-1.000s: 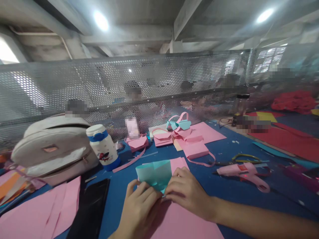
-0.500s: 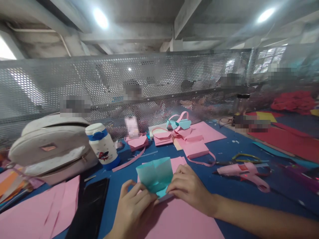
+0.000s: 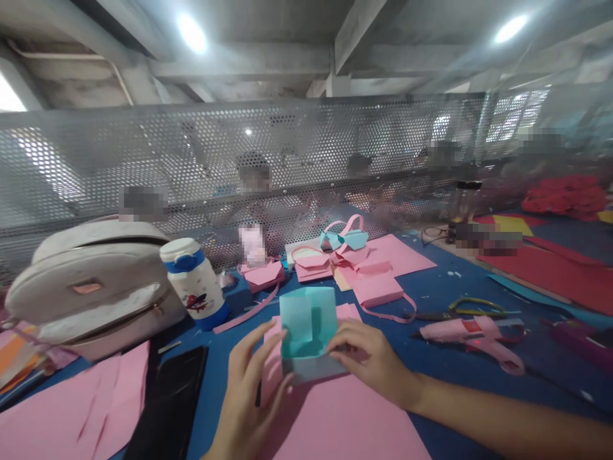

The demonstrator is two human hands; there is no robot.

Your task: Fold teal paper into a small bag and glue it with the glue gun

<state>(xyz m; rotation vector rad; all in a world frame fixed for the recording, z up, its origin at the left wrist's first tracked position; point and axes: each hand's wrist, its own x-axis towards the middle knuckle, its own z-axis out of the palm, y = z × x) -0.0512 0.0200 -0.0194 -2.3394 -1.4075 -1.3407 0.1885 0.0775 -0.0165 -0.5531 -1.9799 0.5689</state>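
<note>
A folded piece of teal paper stands upright with a crease down its middle and a flap along its lower edge. My right hand pinches its lower right side between thumb and fingers. At the paper's left edge is my left hand, fingers stretched and thumb apart; whether it touches the edge is hard to tell. Beneath both hands lies a large pink sheet on the blue table.
A pink glue gun and green-handled scissors lie to the right. Small pink paper bags sit ahead. On the left are a bottle, a backpack, a black phone-like slab and pink sheets.
The teal paper has turned more upright and square to me. My left hand has loosened from its lower edge and spread its fingers; my right hand keeps its pinch.
</note>
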